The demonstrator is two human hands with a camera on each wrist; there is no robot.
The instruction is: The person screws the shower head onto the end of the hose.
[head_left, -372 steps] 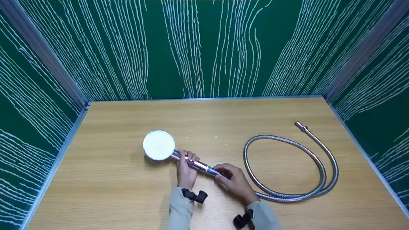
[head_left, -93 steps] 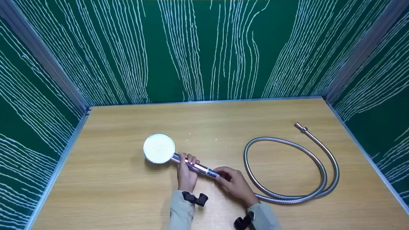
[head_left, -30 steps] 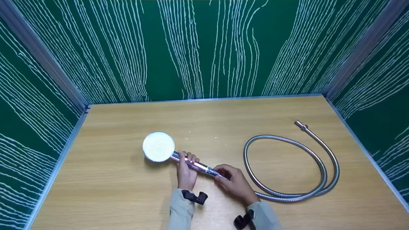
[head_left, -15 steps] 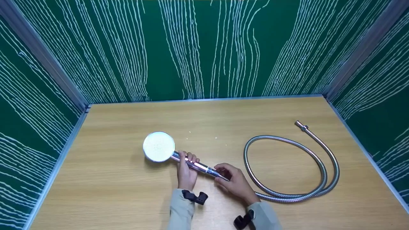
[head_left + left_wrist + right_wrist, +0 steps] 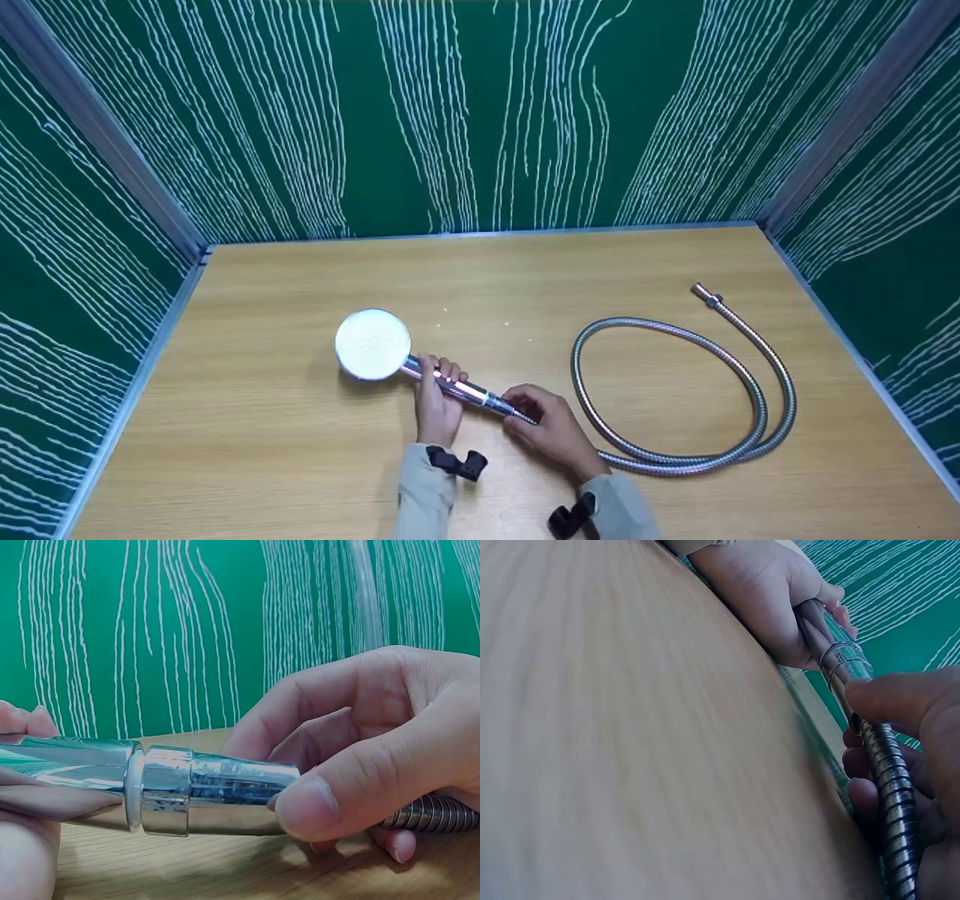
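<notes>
A chrome shower head with a round white face turned up lies at the centre left in the head view. My left hand grips its handle, thumb along the top. At the handle's lower end, past a pale ring, sits the tapered chrome hose nut. My right hand holds this nut near its narrow end, with the thumb on the near side and curled fingers behind. From the nut, the ribbed metal hose runs back under the right palm, which partly hides it.
The rest of the hose lies looped on the wooden table at the right, its free end fitting pointing to the back. Small white specks lie behind the hands. Green panels with white wavy lines enclose the table.
My left hand and the shower head stay in place throughout. The right hand's fingers shift slightly on the nut between frames, showing more or less of the hose behind it.
</notes>
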